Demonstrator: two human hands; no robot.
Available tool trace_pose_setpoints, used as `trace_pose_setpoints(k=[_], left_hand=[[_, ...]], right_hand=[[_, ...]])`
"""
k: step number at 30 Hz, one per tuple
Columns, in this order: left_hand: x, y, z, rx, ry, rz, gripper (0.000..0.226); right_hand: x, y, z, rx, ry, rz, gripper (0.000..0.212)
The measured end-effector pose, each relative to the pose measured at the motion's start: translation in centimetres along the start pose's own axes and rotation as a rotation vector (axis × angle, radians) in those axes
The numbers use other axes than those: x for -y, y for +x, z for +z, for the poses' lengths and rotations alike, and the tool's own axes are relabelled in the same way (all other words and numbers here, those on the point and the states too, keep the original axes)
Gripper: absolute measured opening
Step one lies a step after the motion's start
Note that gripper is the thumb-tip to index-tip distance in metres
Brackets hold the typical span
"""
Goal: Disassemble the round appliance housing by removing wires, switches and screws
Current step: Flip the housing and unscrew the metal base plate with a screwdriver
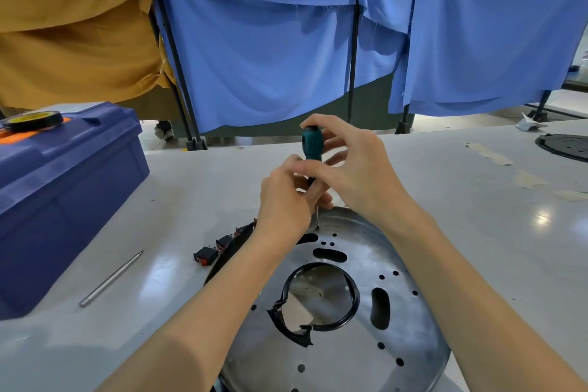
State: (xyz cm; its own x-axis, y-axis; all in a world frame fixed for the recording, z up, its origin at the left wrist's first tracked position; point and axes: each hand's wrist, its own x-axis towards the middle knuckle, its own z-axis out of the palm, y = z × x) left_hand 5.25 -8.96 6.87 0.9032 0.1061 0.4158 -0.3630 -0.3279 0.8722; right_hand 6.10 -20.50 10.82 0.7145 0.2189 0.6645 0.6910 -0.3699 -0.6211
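Unscrewing step: the right hand [356, 169] curls round the screwdriver [311, 146] handle and the left hand [284, 200] pinches its neck, tip on a screw [318, 227] at the far rim of the housing [350, 347], which lies on the bench [191, 188]. The next move likely needs firm downward pressure while turning.

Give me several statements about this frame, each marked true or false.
The screwdriver has a teal handle. True.
A tape roll sits on the blue toolbox. True.
The screwdriver tip rests on the toolbox. False: it meets the round housing near its far rim.
The switches lie right of the housing. False: left of it.
One hand alone holds the screwdriver. False: left hand and right hand both hold it.
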Motion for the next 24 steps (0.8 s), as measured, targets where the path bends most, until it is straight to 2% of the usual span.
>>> trace_pose_setpoints(k=[5, 9, 13, 18, 21, 24], left_hand=[[0.0, -0.4, -0.3, 0.159, 0.012, 0.0, 0.024], [0.1, -0.4, -0.3, 0.154, 0.055, -0.021, 0.01], [-0.1, -0.4, -0.4, 0.111, 0.054, -0.017, 0.013], [-0.3, -0.7, -0.3, 0.156, 0.075, 0.042, 0.011], [-0.4, -0.8, -0.4, 0.196, 0.062, 0.055, 0.022], [-0.4, -0.6, -0.4, 0.166, 0.077, 0.025, 0.018]], right_hand=[[-0.4, 0.3, -0.4, -0.064, -0.073, 0.004, 0.028], [-0.4, 0.4, -0.5, -0.016, -0.09, 0.035, 0.036], [0.2, 0.0, -0.2, 0.046, 0.037, 0.049, 0.036], [0.3, -0.1, -0.6, -0.103, 0.024, 0.037, 0.031], [0.5, 0.0, -0.6, -0.048, 0.043, 0.074, 0.039], [0.6, 0.1, -0.6, 0.001, 0.107, 0.097, 0.038]])
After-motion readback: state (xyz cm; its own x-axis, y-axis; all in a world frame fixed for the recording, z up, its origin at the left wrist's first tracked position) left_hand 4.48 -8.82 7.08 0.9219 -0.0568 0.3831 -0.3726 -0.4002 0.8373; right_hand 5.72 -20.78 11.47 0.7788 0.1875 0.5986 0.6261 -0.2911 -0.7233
